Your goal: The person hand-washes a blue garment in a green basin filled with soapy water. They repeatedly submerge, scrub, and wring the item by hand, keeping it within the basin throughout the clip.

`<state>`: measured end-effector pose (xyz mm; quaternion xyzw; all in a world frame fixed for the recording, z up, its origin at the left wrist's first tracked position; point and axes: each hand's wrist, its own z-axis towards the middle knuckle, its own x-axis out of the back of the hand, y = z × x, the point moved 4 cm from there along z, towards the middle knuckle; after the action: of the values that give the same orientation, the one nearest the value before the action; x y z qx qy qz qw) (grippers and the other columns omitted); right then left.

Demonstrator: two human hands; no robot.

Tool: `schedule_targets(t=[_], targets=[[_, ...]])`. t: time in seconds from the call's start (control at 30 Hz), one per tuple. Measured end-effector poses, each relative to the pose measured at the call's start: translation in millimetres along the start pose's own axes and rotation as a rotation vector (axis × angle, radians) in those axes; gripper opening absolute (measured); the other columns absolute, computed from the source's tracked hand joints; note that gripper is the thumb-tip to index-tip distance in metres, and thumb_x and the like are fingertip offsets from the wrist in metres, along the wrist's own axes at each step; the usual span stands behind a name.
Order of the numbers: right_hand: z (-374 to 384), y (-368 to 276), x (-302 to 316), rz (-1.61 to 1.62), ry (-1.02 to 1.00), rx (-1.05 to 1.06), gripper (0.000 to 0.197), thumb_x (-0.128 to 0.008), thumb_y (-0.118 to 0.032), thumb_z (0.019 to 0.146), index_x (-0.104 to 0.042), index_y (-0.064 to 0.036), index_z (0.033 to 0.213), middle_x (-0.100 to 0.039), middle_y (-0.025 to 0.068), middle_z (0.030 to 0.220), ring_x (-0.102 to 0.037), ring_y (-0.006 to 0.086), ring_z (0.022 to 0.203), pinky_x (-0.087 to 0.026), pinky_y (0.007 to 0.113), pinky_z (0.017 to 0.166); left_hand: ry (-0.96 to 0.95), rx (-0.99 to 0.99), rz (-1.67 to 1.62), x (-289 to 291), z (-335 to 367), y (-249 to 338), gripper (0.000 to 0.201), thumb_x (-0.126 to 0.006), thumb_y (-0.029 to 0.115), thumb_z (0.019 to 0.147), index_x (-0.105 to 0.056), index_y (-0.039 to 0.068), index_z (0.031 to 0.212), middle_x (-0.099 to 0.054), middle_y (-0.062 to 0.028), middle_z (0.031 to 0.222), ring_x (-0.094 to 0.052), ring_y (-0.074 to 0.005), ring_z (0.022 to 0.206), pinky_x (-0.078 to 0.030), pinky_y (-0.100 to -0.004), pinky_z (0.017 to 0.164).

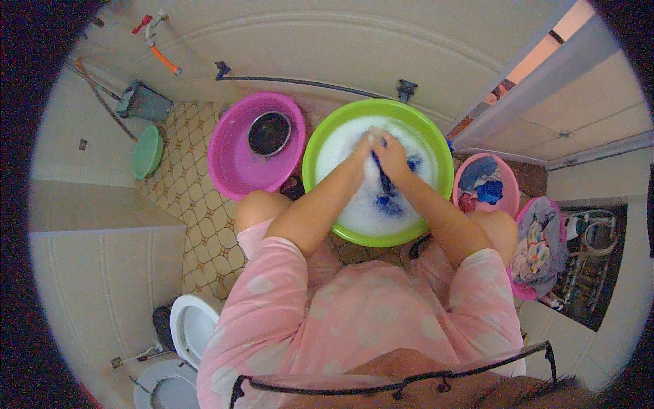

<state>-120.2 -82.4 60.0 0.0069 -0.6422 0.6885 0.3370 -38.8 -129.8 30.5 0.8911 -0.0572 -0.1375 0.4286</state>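
Room: tiled bathroom floor (197, 204), pale walls.
Garment: dark blue cloth (385, 184) in the foamy green basin (313, 153).
Left hand (362, 146): closed on the cloth.
Right hand (392, 153): clenched on the same cloth, touching the left.
Beside: purple basin (231, 167) holding a metal bowl (269, 133); pink laundry tub (507, 178) on the right.

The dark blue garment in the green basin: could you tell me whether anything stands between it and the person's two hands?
Nothing visible does. The left hand and the right hand both grip the dark blue garment directly, above the suds in the green basin. The purple basin with its metal bowl sits apart, to the left.
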Motion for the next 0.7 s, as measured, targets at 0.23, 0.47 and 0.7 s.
schedule_targets(t=[0.23,0.47,0.7], targets=[[-20.1,-63.0,23.6,-0.158,-0.058,0.294,0.025,-0.050,-0.029,0.080,-0.060,-0.0069,0.087,-0.059,0.0161,0.084,-0.056,0.0347,0.076,-0.043,0.044,0.069,-0.527,-0.174,-0.381,-18.8,-27.8,13.5,0.032,-0.044,0.040,0.084,-0.054,0.010,0.084,-0.058,-0.0069,0.085,-0.055,-0.0213,0.076,-0.045,-0.0380,0.068],[-9.8,-53.1,30.6,-0.317,0.050,0.300,0.023,-0.048,-0.027,0.080,-0.061,-0.0082,0.078,-0.061,0.0128,0.074,-0.059,0.0306,0.066,-0.047,0.042,0.060,-0.619,0.082,-0.468,-32.7,-24.7,1.8,0.023,-0.041,0.028,0.087,-0.055,0.010,0.091,-0.060,-0.0055,0.088,-0.057,-0.0224,0.078,-0.047,-0.0380,0.072],[-11.3,-57.8,25.9,-0.523,-0.007,0.319,0.025,-0.047,-0.028,0.081,-0.058,-0.0075,0.073,-0.060,0.0126,0.072,-0.058,0.0305,0.064,-0.046,0.041,0.057,-0.645,-0.252,-0.459,-21.3,3.8,-21.7,0.023,-0.042,0.028,0.086,-0.055,0.010,0.091,-0.061,-0.0054,0.085,-0.058,-0.0225,0.073,-0.047,-0.0372,0.071]])
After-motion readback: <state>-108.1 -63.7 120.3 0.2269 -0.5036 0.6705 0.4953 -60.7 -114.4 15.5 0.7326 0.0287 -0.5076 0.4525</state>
